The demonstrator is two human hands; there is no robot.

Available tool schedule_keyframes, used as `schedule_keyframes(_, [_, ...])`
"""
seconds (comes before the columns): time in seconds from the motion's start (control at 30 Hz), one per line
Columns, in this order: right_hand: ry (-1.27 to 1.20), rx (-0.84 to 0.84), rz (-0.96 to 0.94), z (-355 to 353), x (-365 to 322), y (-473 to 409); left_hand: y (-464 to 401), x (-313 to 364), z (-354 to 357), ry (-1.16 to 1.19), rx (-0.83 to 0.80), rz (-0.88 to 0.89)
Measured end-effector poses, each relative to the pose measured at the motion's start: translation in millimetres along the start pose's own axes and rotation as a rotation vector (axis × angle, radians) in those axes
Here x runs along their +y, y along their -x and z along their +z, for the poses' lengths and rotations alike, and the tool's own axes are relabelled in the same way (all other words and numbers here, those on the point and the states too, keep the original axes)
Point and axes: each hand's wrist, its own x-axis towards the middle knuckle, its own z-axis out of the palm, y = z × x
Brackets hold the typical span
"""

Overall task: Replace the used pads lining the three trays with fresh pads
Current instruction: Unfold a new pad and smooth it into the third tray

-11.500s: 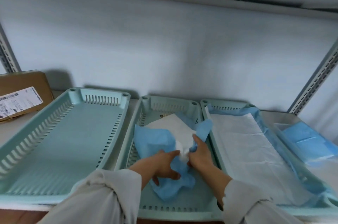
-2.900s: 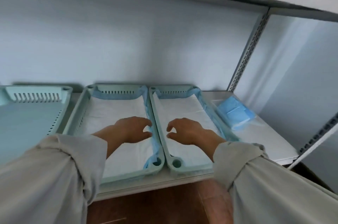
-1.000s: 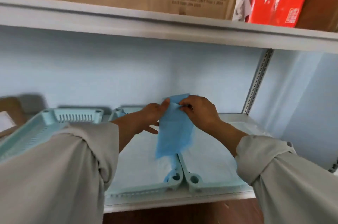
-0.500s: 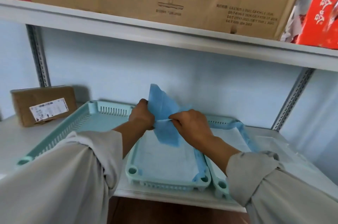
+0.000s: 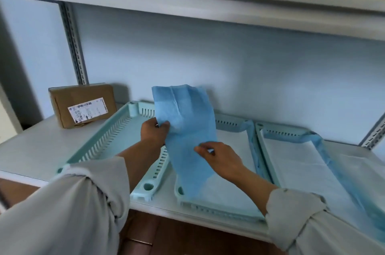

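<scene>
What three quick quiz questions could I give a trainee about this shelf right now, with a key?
1. True or false: the left tray already has a pad in it.
2. Which hands hold the folded blue pad? A) left only B) right only C) both
3. Fill in: the cardboard box with the label stands to the ____ of the three trays.

Key:
1. False. Its floor is bare, while the middle tray and right tray are lined white.
2. C. The left hand grips its edge and the right hand pinches it lower down.
3. Left.
</scene>
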Motion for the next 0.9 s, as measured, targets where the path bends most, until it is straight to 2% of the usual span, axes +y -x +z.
schedule_keyframes(0.1, [-0.202, 0.050, 0.074, 2, 3, -23, -23, -2, -15, -0.022, -0.003, -0.022])
schedule_keyframes(0.23, [-0.636, -0.015, 0.266, 10, 0, -49, -47, 1, -31, 0.038, -0.087, -0.043])
schedule_keyframes(0.33, [-0.807, 0.077, 0.297, 14, -4, -64, -57, -2, -40, 0.042, -0.099, -0.050])
schedule_keyframes(0.43, [-0.759, 0.151, 0.249, 16, -10, -72, -62, -10, -51, 0.048, -0.067, -0.102])
schedule_keyframes(0.53, [-0.642, 0.201, 0.205, 14, -17, -87, -66, -13, -60, 0.080, -0.101, -0.144])
schedule_keyframes(0.6, [-0.598, 0.103, 0.239, 19, -22, -92, -70, -12, -63, 0.086, -0.127, -0.152])
schedule_keyframes(0.73, [-0.670, -0.226, 0.341, 55, -25, -87, -77, -12, -62, 0.100, -0.155, -0.161])
schedule_keyframes(0.8, [-0.557, -0.229, 0.280, 74, -21, -83, -79, -13, -59, 0.136, -0.166, -0.174])
schedule_keyframes(0.9, [-0.389, -0.148, 0.251, 82, -12, -82, -82, -15, -52, 0.207, -0.179, -0.175])
